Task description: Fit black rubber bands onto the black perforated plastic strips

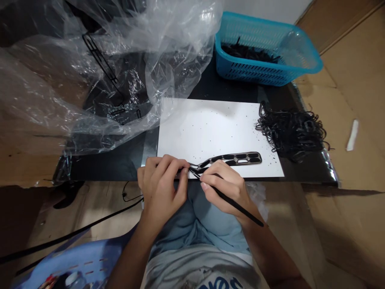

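Note:
A long, narrow black part (230,159) with a row of framed openings lies across a white sheet (207,128), close to its front edge. My left hand (164,180) is closed on the part's left end, which the fingers mostly cover. Between the fingers of my right hand (224,184) is a slim black pair of tweezers (237,204); the back end points down toward my wrist. Their fine tip touches or nearly touches the part beside my left thumb. Small black specks dot the sheet.
A tangled heap of thin black loops (293,130) lies at the sheet's right edge. Behind it stands a blue basket (255,70) with black pieces inside. Clear plastic film (126,80) covers the left of the black table (93,170), with black parts on or under it.

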The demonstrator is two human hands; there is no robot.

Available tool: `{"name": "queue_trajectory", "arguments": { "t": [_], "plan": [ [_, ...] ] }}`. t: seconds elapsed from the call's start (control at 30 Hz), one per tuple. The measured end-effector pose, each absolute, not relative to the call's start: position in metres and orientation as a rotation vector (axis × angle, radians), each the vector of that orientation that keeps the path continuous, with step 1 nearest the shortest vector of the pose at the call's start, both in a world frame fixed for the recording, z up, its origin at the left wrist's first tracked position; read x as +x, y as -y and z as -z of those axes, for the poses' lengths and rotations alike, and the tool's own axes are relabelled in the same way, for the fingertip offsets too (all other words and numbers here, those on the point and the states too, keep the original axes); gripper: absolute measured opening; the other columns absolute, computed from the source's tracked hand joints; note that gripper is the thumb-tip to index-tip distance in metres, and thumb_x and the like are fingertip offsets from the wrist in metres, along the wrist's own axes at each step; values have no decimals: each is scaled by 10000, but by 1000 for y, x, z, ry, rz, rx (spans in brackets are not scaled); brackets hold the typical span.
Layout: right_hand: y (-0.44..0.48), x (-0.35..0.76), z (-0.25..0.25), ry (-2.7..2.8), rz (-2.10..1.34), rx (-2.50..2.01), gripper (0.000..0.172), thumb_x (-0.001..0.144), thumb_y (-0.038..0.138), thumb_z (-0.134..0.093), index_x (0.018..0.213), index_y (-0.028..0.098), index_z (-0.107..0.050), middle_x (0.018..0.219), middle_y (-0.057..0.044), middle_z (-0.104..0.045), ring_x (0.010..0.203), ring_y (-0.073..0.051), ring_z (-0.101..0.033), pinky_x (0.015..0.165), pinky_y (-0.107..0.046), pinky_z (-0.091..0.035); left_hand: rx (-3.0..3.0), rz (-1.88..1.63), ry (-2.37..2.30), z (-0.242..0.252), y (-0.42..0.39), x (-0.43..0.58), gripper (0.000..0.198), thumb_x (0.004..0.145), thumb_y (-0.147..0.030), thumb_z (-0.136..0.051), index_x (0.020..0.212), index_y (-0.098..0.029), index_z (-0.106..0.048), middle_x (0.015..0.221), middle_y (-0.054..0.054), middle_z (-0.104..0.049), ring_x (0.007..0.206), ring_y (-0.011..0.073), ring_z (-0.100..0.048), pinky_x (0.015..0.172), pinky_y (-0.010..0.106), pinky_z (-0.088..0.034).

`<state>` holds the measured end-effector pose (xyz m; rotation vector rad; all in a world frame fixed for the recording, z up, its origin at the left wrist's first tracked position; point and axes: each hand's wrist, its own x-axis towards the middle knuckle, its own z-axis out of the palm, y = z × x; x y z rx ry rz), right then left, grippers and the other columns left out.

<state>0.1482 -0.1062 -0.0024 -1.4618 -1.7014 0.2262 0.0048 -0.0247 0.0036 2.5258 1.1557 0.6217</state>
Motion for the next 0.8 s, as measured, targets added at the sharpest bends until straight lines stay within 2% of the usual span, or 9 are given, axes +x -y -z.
{"name": "queue_trajectory", "arguments": {
  "t": [0.43, 0.8],
  "plan": [
    [103, 145, 5, 1645, -269, -1384, 236, 746, -31, -459, 808, 188, -521, 762, -47, -552, 698, -152, -478, 621, -299, -436, 2532, -597, -1107, -4, 23, 2, 102, 881, -216, -544, 854, -268, -627, 815, -9, -675, 862, 228, -519, 729, 399, -290],
    [100, 151, 3, 1727, -364, -1355, 207, 764, -13, -433, 730, 184, -485, 722, -36, -547, 696, -139, -475, 630, -284, -431, 2540, -563, -1093, -5, 20, 2, 103, 888, -228, -540, 856, -268, -630, 808, -8, -675, 854, 227, -517, 732, 402, -298]
  ]
}}
